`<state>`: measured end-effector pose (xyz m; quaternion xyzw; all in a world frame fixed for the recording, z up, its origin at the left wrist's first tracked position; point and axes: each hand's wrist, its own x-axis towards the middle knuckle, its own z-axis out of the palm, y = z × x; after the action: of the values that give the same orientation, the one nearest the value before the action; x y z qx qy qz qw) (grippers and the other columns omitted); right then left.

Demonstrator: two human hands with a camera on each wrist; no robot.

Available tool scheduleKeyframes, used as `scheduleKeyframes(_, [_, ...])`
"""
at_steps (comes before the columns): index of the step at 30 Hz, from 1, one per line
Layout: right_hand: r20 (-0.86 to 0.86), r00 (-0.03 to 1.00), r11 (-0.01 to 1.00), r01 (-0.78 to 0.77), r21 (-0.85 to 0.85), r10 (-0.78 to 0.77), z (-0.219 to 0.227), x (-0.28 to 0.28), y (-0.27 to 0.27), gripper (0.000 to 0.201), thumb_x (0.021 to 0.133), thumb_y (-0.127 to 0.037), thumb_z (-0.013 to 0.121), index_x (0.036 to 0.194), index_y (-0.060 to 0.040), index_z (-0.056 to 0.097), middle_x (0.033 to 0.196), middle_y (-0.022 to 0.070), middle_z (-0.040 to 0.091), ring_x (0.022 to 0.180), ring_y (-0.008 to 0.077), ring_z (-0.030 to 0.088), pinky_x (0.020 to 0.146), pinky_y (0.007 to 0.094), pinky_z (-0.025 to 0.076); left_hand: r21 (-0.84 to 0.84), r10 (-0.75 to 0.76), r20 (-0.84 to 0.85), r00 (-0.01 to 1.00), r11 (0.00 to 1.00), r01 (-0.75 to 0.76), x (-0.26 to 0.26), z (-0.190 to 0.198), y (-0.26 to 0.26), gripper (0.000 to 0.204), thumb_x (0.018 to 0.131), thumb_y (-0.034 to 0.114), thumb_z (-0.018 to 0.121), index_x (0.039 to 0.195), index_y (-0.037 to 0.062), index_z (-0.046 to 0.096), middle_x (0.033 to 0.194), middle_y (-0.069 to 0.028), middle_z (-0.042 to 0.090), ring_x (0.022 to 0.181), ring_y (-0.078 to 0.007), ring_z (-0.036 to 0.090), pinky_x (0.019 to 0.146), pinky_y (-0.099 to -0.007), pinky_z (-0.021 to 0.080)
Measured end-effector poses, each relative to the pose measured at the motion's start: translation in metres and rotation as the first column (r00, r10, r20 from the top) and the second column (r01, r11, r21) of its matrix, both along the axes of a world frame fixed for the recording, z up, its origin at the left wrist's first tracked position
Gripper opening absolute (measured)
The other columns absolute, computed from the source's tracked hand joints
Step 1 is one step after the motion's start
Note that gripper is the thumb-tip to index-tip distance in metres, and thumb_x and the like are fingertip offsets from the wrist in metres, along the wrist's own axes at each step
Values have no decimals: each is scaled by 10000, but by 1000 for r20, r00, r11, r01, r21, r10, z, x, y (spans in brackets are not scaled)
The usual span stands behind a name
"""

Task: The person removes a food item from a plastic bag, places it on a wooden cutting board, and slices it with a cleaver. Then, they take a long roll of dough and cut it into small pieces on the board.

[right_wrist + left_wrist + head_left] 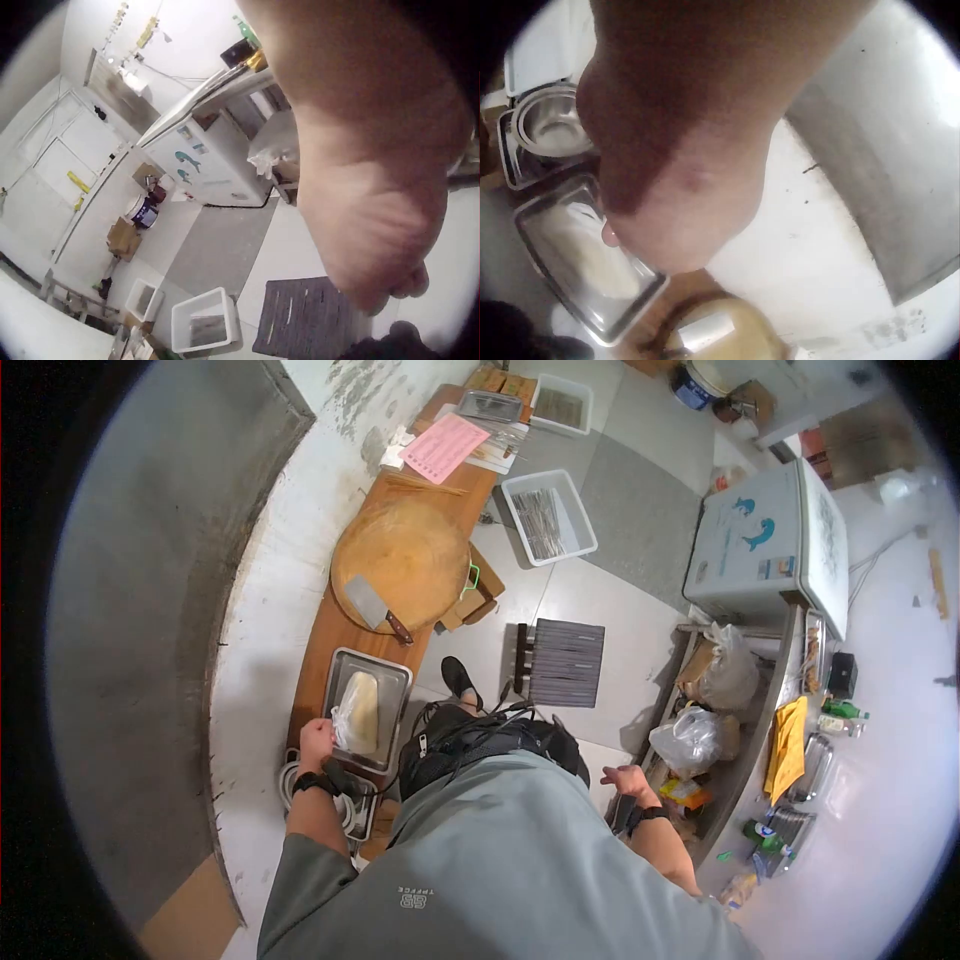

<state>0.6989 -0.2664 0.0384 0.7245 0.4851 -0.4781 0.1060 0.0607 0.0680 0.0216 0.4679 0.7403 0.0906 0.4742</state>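
Observation:
My left hand (317, 740), fingers loosely curled, hangs by the near left side of a metal tray (398, 745). Inside the tray lies a long, pale block (364, 712) with crumpled clear plastic (344, 722) at its left side. In the left wrist view, one fingertip (611, 234) overlaps the tray's rim, and nothing shows in its grasp. Away to the right, my right hand (627, 780) hangs beside the body with relaxed, partly bent fingers, near the shelf; it holds nothing visible.
Beyond the tray, a cleaver (372, 606) lies on a round chopping board (410, 550). A pink sheet (444, 448) lies farther along the wooden bench. White bins (578, 538) and a dark slatted stool (568, 662) stand on the floor. Shelving (735, 770) and a freezer (745, 540) line the right.

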Motion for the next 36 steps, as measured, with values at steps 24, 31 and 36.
scheduleKeyframes(24, [-27,971,967,241,84,-239,30,35,384,366,831,-328,608,869,18,723,816,140,720,787,206,676,747,335,522,-265,662,165,731,744,-613,-1,-23,-127,265,894,207,552,777,-18,631,687,-87,634,580,-166,589,503,-307,438])
scheduleKeyframes(31, [-172,943,944,307,125,-284,0,108,439,358,826,-326,638,929,4,729,810,141,717,747,214,663,721,341,522,-18,424,-238,874,897,-441,47,12,-63,338,905,280,551,844,-32,665,713,-71,656,668,-186,622,633,-329,488])
scheduleKeyframes(36, [-65,991,992,113,-47,-116,-13,148,459,375,865,-328,637,976,22,708,875,84,727,790,170,656,742,315,513,64,542,-171,823,840,-539,88,78,-17,277,926,207,534,989,-36,650,811,-37,646,739,-155,616,672,-284,480])
